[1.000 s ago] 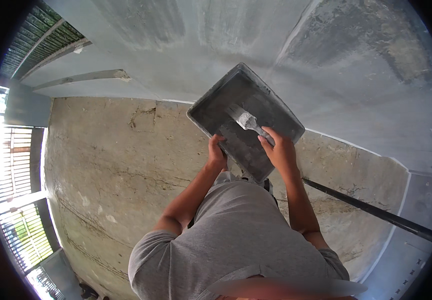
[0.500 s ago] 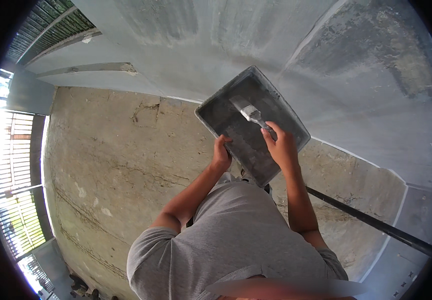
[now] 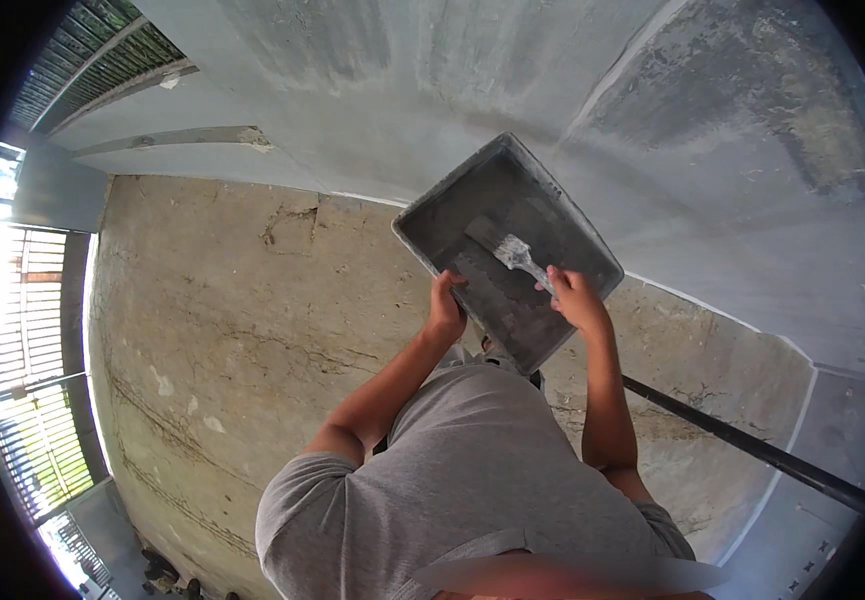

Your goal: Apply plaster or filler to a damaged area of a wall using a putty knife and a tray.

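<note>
Paintbrush (image 3: 515,254) in tray (image 3: 530,190); step in hand, as judged: working bristles over the tray bottom. To do it well: light, even strokes w/ bristles laid nearly flat, both faces turned in so the load comes out even; then a wipe on the rim to shed excess. Don't jab: splayed bristles would prob. streak. Ferrule + lower handle look caked w/ pale grey stuff, so grip is best well back on the handle, approx. where it is now. Tray has only one hand under load, so press gently w/ brush or it may tip; L hand should counter each push & hold tray level.

Position: brush runs fwd & to the left from R hand (image 3: 577,300); handle end in the fingers, ferrule just beyond fingertips, bristles farthest out, over the tray's inner bottom. Bristle contact w/ bottom: likely, can't confirm from above. Tray lies ahead of both hands, corner-on to body, its near corner close to the shirt (image 3: 472,450).

Hand state: R = fingers closed in on the handle, pinch-type grip, no slack seen. L hand (image 3: 446,305) = clamped on tray's left edge, thumb over rim; fingers beneath hidden, can't tell their spread. Wetness of tray contents: can't tell; thin dark grey film only.
</note>
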`<state>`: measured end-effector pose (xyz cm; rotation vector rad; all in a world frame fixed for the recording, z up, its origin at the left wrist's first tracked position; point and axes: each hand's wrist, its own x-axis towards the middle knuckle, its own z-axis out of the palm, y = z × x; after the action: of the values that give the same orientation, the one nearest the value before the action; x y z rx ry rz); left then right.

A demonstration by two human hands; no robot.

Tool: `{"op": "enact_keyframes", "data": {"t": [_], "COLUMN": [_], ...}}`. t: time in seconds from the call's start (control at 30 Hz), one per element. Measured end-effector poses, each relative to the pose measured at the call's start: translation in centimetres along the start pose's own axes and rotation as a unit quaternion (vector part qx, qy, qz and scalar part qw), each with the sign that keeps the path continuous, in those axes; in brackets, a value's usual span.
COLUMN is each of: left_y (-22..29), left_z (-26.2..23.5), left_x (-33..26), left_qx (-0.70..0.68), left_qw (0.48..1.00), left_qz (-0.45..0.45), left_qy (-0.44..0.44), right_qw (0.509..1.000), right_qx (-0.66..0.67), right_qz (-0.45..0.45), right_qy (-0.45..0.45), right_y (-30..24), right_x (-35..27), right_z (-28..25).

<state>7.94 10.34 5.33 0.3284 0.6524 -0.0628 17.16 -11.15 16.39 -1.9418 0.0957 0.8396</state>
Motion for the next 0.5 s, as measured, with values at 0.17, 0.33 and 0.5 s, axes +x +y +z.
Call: {"op": "enact_keyframes", "data": {"t": [0.17,0.33,0.5], "left_y": [0.0,-0.6,0.4], "left_z": [-0.7,-2.5,1.2], "left_x": [0.1,1.3,-0.5], "left_qx": [-0.003,-0.01,0.012], "left_qw": [1.0,1.0,1.0], "left_qz": [0.001,-0.005,0.0], "left_qy": [0.013,0.009,0.006], "right_qw": [0.993,0.933,0.882], "right_qx": [-0.114,-0.19,-0.272], "right_qz": [-0.008,-0.242,-0.332], "right_qy": [0.04,0.186,0.195], "right_y": [-2.0,-4.8,-4.7], "right_x": [-3.5,-5.5,-2.9], "right_z": [-2.5,-1.9,0.0]}}
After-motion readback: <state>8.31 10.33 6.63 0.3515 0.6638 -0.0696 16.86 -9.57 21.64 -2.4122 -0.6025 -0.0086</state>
